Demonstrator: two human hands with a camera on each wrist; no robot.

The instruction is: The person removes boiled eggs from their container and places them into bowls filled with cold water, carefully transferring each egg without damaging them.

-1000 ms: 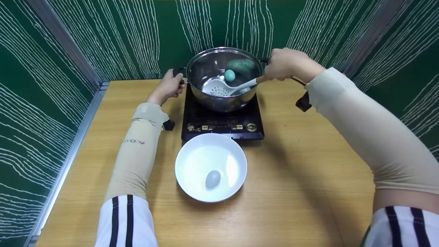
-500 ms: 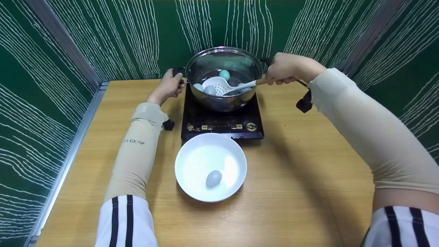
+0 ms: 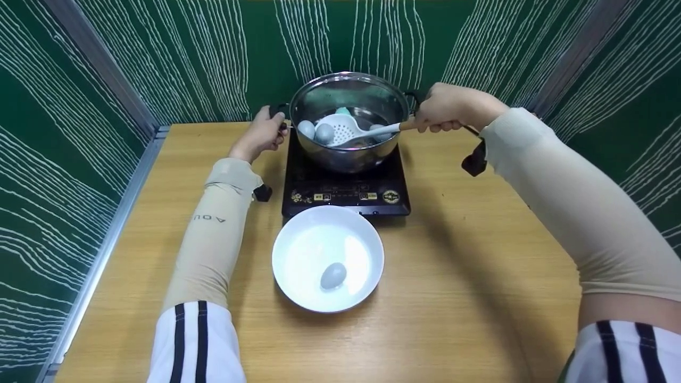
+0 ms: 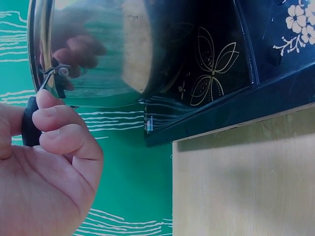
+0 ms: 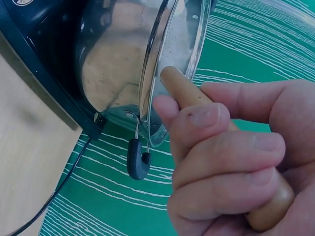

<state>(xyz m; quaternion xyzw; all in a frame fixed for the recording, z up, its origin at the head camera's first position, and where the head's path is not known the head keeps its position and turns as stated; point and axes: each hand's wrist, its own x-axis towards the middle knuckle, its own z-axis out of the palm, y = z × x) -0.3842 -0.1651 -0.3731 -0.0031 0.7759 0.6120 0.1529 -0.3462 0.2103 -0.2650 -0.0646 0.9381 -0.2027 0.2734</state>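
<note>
My left hand [image 3: 262, 133] grips the black side handle [image 4: 31, 123] of a steel pot [image 3: 346, 159], fingers curled round it in the left wrist view. My right hand [image 3: 447, 109] holds the wooden handle [image 5: 184, 88] of a white slotted spoon [image 3: 346, 129], whose perforated head is inside the pot. One pale egg [image 3: 306, 128] lies at the pot's left wall. Beside it another pale egg [image 3: 324, 134] overlaps the spoon head's left edge. A teal egg [image 3: 343, 110] shows partly behind the head, and a further pale egg [image 3: 381, 135] is partly hidden under the spoon's shaft.
The pot stands on a black induction cooker [image 3: 346, 197]. In front is a white bowl [image 3: 290, 255] with one grey-blue egg [image 3: 333, 276] in it, on the wooden table [image 3: 452, 319]. Green panels [image 3: 175, 64] with white lines enclose the back and sides. A cord [image 5: 64, 182] runs from the cooker.
The spoon's head has risen slightly inside the pot. Pale eggs have come into view at its left, and the teal egg has shifted left, now mostly behind the head. My left hand stays put.
</note>
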